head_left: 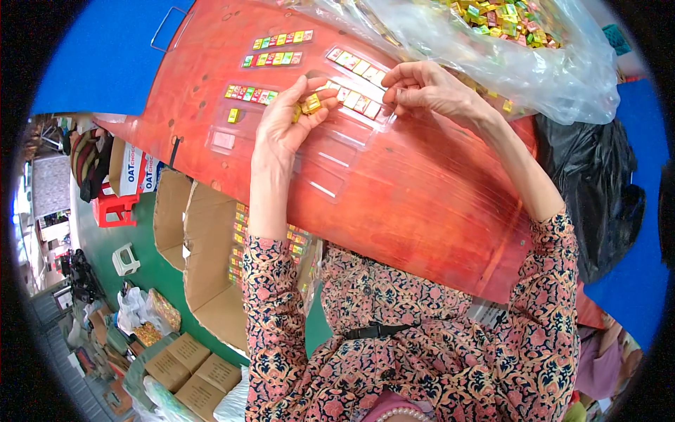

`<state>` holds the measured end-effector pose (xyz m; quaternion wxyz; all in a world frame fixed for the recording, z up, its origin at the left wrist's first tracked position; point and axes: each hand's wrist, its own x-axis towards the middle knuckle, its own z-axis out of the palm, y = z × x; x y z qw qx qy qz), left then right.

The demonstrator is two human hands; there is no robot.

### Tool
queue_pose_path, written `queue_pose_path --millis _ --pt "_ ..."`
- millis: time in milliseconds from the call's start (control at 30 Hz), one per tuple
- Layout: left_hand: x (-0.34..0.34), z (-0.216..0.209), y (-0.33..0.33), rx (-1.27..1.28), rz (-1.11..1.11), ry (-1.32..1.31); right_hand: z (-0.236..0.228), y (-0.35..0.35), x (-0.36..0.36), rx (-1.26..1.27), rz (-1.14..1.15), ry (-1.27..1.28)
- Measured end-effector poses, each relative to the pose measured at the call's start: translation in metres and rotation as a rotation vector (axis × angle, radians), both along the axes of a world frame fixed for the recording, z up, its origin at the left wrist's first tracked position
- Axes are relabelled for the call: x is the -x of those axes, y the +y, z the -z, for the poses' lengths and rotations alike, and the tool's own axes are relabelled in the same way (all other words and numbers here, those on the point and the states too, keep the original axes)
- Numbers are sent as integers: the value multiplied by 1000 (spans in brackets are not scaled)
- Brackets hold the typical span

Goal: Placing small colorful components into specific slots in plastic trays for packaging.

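Observation:
My left hand (281,126) is curled round a few small yellow wrapped sweets (311,105), which show between the thumb and fingers. It hovers over a clear plastic tray (320,167) on the red table. Two rows of the tray near my hands hold red, white and yellow sweets (359,102); other slots have nothing in them. My right hand (439,90) is at the right end of these rows, its thumb and fingertips pinched together. Whatever may be between those fingertips is hidden. Further left, more tray rows hold coloured sweets (278,59), and a single yellow-green sweet (233,115) lies apart.
A large clear bag (587,91) of loose sweets spreads over the table's far right, beside a black plastic bag (590,190). Below the red table's (401,211) left edge stands an open cardboard box (211,281) with packed trays. Stools and cartons (186,359) stand on the green floor.

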<state>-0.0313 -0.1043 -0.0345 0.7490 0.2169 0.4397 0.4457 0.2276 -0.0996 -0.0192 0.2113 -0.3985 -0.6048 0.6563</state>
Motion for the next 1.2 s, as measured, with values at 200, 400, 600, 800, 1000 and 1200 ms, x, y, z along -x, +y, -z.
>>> queue_pose_path --millis 200,400,600,800,1000,1200 --pt "-17 -12 -18 38 15 -211 -7 -20 -6 41 24 231" --pt "-23 -12 -32 37 45 -256 2 -28 -10 -81 -60 136" --pt "-25 -19 -41 20 -4 -214 -1 -36 -11 2 128 133" --pt "-21 -23 -43 23 -3 -348 -3 -33 -16 -27 108 158" --pt "-33 -27 -41 99 23 -516 -11 -38 -18 78 184 148" --pt "-57 -36 -39 57 41 -377 -21 -36 -31 81 84 211"
